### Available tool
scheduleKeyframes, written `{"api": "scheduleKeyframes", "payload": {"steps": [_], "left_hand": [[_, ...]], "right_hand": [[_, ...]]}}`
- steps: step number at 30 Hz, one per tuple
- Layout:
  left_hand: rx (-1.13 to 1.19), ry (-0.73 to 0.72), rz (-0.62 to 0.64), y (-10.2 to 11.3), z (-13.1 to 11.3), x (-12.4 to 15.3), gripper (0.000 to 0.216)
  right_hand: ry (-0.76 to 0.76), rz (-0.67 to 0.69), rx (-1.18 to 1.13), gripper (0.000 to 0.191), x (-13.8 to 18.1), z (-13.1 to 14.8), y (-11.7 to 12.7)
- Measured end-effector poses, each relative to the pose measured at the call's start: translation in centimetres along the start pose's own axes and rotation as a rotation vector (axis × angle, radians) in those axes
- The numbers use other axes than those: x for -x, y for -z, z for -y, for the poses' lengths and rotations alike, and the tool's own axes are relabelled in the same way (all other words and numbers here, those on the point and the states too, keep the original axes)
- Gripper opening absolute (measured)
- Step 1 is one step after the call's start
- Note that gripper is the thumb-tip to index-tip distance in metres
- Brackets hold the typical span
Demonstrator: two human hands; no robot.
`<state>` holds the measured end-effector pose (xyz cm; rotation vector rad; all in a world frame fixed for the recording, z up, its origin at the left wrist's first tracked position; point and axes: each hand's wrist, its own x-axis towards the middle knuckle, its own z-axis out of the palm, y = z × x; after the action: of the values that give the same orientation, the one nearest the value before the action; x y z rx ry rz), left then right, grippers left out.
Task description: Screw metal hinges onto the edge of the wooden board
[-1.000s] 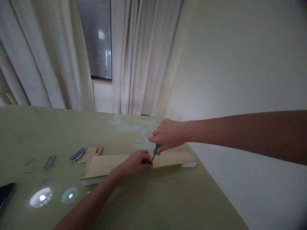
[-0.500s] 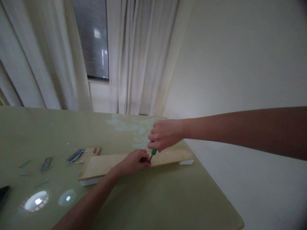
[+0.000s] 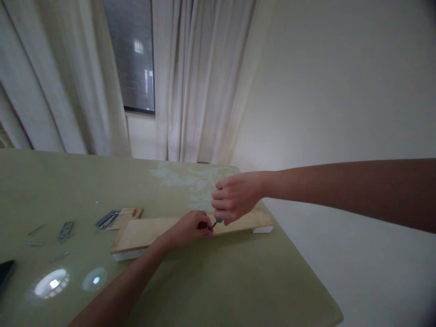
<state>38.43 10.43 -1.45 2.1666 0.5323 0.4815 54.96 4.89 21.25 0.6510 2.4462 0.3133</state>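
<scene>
A long, pale wooden board (image 3: pixel 145 232) lies raised on white end pieces, one white block (image 3: pixel 262 230) showing under its right end. My right hand (image 3: pixel 233 196) is closed around the green handle of a screwdriver (image 3: pixel 215 223), whose shaft slants down to the left toward the board. Over the board's middle, my left hand (image 3: pixel 190 229) rests with its fingers pinched beside the screwdriver tip. Whatever those fingers hold is dark and too small to make out. The tip itself is partly hidden by them.
Left of the board are a small wooden piece (image 3: pixel 123 218), metal hinges (image 3: pixel 106 219), another hinge (image 3: pixel 66 230) and several small slim pieces (image 3: pixel 59 257). A dark object (image 3: pixel 6 272) sits at the left edge. The green table (image 3: pixel 259 281) meets a wall at right; curtains hang behind.
My right hand has turned and dipped slightly, so less of the green handle shows and the screwdriver leans more. My left hand stays nearly where it was on the board.
</scene>
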Motion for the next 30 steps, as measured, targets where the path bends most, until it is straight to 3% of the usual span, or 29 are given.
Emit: {"api": "scheduleKeyframes", "payload": {"steps": [8,10,13,14,15,17,19,20,23,27,30], "left_hand": [[-0.018,-0.004,-0.003,0.3,-0.6,0.1,0.019],[-0.012,-0.010,-0.001,0.3,-0.7,0.2,0.018],[0.009,-0.010,0.008,0.3,-0.7,0.2,0.013],[0.015,-0.009,0.010,0.3,-0.7,0.2,0.012],[0.019,-0.008,0.010,0.3,-0.7,0.2,0.012],[0.019,-0.005,0.003,0.3,-0.7,0.1,0.012],[0.012,-0.001,-0.008,0.3,-0.7,0.1,0.013],[0.009,-0.001,-0.012,0.3,-0.7,0.1,0.013],[0.000,-0.008,-0.007,0.3,-0.7,0.1,0.014],[-0.008,-0.009,0.005,0.4,-0.6,0.2,0.015],[-0.018,0.002,-0.006,0.4,-0.5,0.2,0.015]], "right_hand": [[-0.254,-0.060,0.082,0.052,-1.6,0.0,-0.6],[-0.148,-0.075,0.093,0.050,-0.9,-0.4,-0.3],[0.191,-0.076,0.087,0.041,0.0,-0.5,-0.2],[0.198,-0.073,0.072,0.041,0.0,-0.3,-0.3],[0.097,-0.073,0.052,0.044,-0.1,0.1,-0.4],[-0.259,-0.090,0.025,0.051,-0.9,0.9,-0.6],[-0.436,-0.104,0.019,0.055,-1.9,1.4,-0.6],[-0.456,-0.108,0.018,0.057,-2.2,1.4,-0.6],[-0.368,-0.111,0.001,0.055,-2.1,0.4,-0.3],[0.036,-0.027,-0.017,0.038,-0.8,-1.5,-0.5],[-0.068,-0.014,0.004,0.043,-0.8,-1.4,-1.3]]}}
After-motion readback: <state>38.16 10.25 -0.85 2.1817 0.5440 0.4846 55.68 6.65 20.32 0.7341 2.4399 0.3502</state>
